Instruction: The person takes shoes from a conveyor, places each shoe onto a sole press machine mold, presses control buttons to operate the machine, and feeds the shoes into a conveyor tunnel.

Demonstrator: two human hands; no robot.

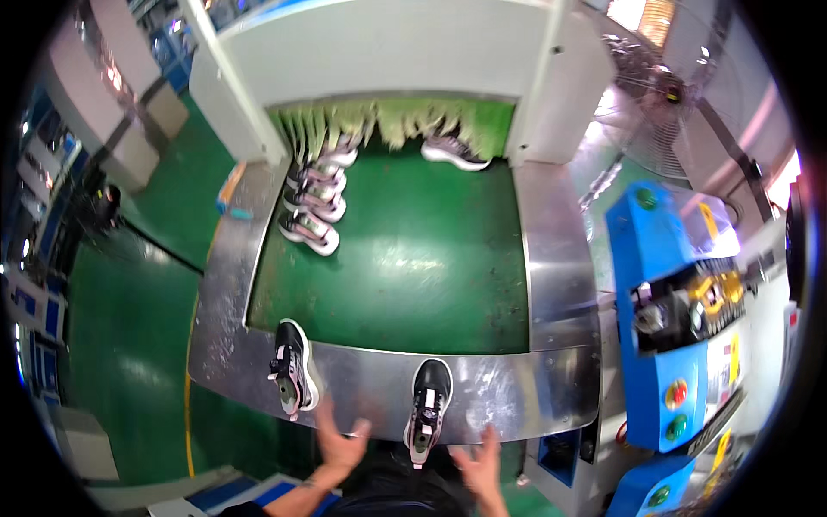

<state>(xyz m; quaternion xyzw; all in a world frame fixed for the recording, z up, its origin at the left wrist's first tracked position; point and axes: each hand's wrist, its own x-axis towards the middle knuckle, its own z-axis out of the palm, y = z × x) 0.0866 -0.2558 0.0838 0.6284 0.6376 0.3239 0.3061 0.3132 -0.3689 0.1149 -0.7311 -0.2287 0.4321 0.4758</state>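
Two dark sneakers with pale soles and pinkish trim rest on the near metal ledge (508,388). The left sneaker (294,366) stands at the ledge's left part, its heel toward me. Near that heel is my left hand (338,446), slightly blurred, with fingers apart and nothing in them. The other sneaker (429,405) lies in the middle, its heel end reaching over the front edge. To its right, my right hand (479,467) is empty with fingers spread, just below the ledge's edge.
Beyond the ledge, a green conveyor belt (405,284) leads under a fringed curtain (401,121) on a white machine (379,52). Several sneakers (314,205) line its left side; another sneaker (454,152) sits by the curtain. At right stands a blue machine (646,388) with buttons.
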